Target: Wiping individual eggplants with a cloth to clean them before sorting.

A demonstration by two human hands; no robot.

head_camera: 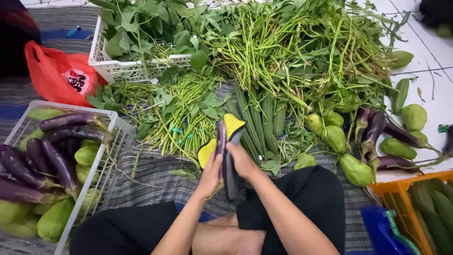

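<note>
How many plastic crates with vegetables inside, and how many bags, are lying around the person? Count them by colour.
White crates: 2
Orange crate: 1
Red bag: 1
Total: 4

A red plastic bag lies beside a white crate of leafy greens.
</note>
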